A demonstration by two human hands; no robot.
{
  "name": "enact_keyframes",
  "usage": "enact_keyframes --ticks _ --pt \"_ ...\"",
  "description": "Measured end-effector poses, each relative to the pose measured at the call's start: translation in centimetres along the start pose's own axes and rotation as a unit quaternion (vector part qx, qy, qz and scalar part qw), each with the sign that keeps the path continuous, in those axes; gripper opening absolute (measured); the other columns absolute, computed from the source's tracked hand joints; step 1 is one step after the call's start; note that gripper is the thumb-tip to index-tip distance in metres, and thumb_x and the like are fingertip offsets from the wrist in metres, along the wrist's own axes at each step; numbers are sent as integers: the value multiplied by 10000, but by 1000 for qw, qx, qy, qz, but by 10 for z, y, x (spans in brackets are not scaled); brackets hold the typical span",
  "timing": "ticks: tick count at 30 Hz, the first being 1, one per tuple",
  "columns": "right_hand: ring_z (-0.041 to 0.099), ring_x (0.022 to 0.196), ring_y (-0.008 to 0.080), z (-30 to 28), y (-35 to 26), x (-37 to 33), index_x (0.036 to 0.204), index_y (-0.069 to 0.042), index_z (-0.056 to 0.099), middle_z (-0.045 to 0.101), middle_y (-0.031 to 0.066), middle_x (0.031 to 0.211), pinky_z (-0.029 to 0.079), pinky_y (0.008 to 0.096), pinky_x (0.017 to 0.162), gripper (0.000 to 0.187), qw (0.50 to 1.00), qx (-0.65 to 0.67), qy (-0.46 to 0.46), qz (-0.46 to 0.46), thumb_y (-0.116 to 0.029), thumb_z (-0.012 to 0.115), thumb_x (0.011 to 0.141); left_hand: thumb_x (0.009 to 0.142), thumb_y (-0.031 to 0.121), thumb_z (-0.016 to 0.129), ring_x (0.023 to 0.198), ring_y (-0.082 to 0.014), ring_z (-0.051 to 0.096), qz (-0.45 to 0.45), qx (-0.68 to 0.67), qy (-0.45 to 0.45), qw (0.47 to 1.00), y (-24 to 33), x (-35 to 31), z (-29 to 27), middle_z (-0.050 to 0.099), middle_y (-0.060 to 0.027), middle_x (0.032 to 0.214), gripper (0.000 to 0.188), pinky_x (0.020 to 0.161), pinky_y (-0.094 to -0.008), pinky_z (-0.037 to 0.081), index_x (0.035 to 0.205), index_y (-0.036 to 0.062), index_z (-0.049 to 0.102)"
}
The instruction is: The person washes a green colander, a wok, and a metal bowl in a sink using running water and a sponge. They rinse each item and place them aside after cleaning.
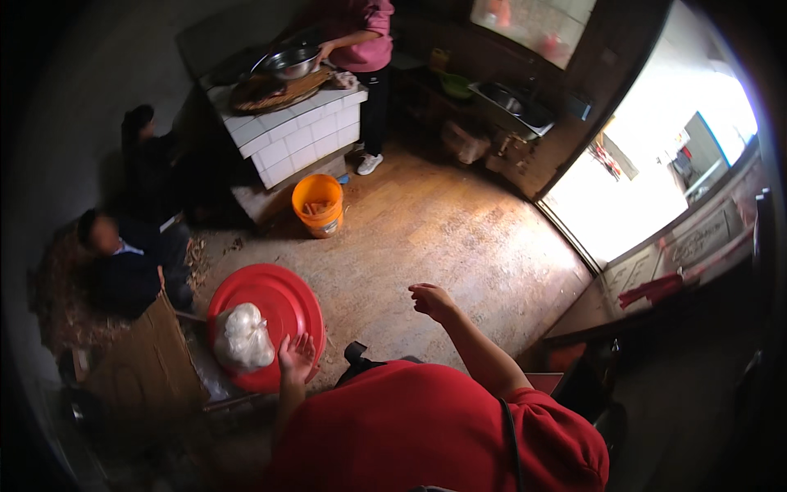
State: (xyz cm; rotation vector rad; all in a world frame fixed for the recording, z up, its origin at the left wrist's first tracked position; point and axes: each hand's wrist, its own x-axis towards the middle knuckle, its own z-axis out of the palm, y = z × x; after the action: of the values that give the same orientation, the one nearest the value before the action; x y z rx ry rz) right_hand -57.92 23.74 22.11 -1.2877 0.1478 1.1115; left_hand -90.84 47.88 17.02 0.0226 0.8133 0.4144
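My left hand (297,356) is open, palm turned up with the fingers stretched out, and holds nothing. It is over the right edge of a big round red plastic lid or tub cover (284,297). Close to that hand, a knotted clear plastic bag with white contents (245,338) rests on the red surface; what is inside is too small to tell. My right hand (431,301) hangs in the air over the floor, apart from any object. Its fingers are loosely bent and slightly apart, with nothing seen in them.
Ahead stands an orange bucket (318,205) with something in it, beside a white-tiled counter (302,135). A person in pink (366,37) handles a metal bowl (293,61) there. Two people sit at left by cardboard (152,353). A sink (512,105) and bright doorway (623,197) lie right.
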Motion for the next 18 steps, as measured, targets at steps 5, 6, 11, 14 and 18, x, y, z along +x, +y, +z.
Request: enact_keyframes --ticks 5,6,11,14,18 --pt "492 571 101 7 -6 -38 964 -81 623 544 -9 721 437 248 521 135 999 4 -19 -29 -161 597 859 879 244 496 789 -231 659 -47 38 54 997 -9 8 -44 682 -106 845 243 681 -358 546 824 54 637" --pt "485 563 100 1 -1 -45 965 -74 623 537 -8 714 425 246 510 135 999 30 -14 -34 -154 595 859 866 210 502 740 -217 653 -39 65 27 997 -14 14 -50 680 -95 804 211 653 -346 544 774 72 632" --pt "464 543 112 -63 41 -77 973 -56 603 510 4 670 390 246 483 138 994 107 4 -29 -130 585 858 832 188 570 755 -194 639 -53 153 -11 987 -47 16 -5 668 -89 836 155 641 -304 525 855 42 617" --pt "469 556 120 -109 74 -72 967 -55 591 512 15 670 394 245 486 133 983 173 58 38 -129 577 857 839 183 564 770 -193 643 -40 201 -17 979 -69 6 36 672 -82 836 158 654 -302 523 864 40 627" --pt "466 556 120 -131 81 -82 975 -73 581 508 17 675 396 242 486 130 975 200 70 64 -135 579 862 841 187 568 787 -183 645 -46 223 -29 973 -98 -6 45 676 -77 844 150 658 -293 520 866 53 629"
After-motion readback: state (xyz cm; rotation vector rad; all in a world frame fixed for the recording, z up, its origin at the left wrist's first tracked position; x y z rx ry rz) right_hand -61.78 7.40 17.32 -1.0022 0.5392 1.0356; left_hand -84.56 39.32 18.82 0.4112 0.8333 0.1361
